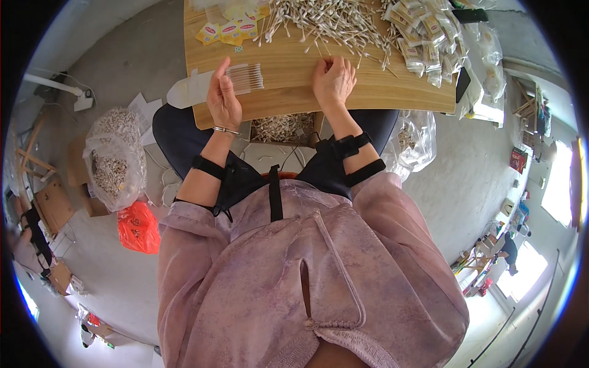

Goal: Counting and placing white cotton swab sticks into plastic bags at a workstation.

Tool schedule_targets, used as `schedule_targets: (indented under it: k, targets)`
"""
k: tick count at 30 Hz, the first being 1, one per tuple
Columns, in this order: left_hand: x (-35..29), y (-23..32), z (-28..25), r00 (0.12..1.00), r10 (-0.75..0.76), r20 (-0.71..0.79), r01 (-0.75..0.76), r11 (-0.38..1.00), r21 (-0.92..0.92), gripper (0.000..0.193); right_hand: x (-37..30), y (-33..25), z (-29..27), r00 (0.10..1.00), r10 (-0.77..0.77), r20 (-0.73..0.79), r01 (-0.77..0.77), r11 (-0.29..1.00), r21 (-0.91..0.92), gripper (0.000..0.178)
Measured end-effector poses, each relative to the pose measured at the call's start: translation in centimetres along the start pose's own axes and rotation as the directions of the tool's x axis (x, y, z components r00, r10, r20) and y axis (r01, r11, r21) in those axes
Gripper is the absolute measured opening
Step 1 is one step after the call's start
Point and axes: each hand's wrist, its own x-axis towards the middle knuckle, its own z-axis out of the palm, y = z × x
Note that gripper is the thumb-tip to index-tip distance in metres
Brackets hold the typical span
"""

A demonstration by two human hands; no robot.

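On the wooden table (285, 92), a neat row of cotton swabs (250, 76) lies side by side at the left, next to a flat white sleeve (187, 91). My left hand (224, 98) stands on edge over the place where swabs and sleeve meet, its fingers stretched out and the thumb apart. Toward the middle, my right hand (334, 80) is closed with curled fingers, and a single cotton swab (318, 49) sticks out at its fingertips. Just beyond it spreads a big loose pile of cotton swabs (334, 21). My right palm is hidden.
Filled clear packets (429, 37) heap up at the far right, and yellow-and-white cards (230, 29) lie far left. Below the table edge sits a box of swabs (282, 129). A bulging clear bag (113, 172) and a red bag (138, 227) stand on the left floor; another clear bag (418, 141) is right.
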Motion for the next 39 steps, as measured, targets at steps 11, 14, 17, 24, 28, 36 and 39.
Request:
schedule_targets:
  k: [11,14,17,24,28,36,39]
  targets:
    - [-0.1,0.5,-0.2,1.0,-0.023,0.007,0.023,1.0,0.003,0.05,2.1,0.2,0.7,0.977,-0.204,-0.062,0.205,0.979,0.016,0.019]
    - [0.0,-0.2,-0.1,0.999,0.038,-0.019,-0.038,0.999,0.01,0.047,1.4,-0.1,0.5,0.982,-0.187,-0.001,0.187,0.982,0.029,0.019]
    - [0.0,-1.1,0.1,0.999,0.03,-0.033,-0.032,0.998,-0.06,0.046,1.4,-0.6,-0.4,0.991,-0.118,0.063,0.101,0.971,0.215,0.017]
    - [-0.1,-0.4,-0.2,0.998,-0.069,0.01,0.069,0.995,-0.073,0.044,2.8,-1.7,-1.9,0.896,0.022,0.444,-0.39,0.519,0.761,0.013]
    - [0.0,-0.5,-0.1,0.999,-0.05,0.0,0.05,0.994,-0.096,0.043,3.2,-2.0,-2.1,0.89,-0.036,0.455,-0.401,0.416,0.817,0.014]
    - [-0.2,-0.5,-0.3,1.0,-0.008,-0.013,0.007,0.997,-0.077,0.04,3.0,-4.2,-2.5,0.9,-0.344,0.267,0.04,0.675,0.737,0.021]
    - [-0.3,-0.5,0.0,0.999,-0.049,0.003,0.049,0.996,-0.068,0.04,2.5,-5.3,-1.4,0.854,-0.45,0.262,0.26,0.805,0.534,0.013]
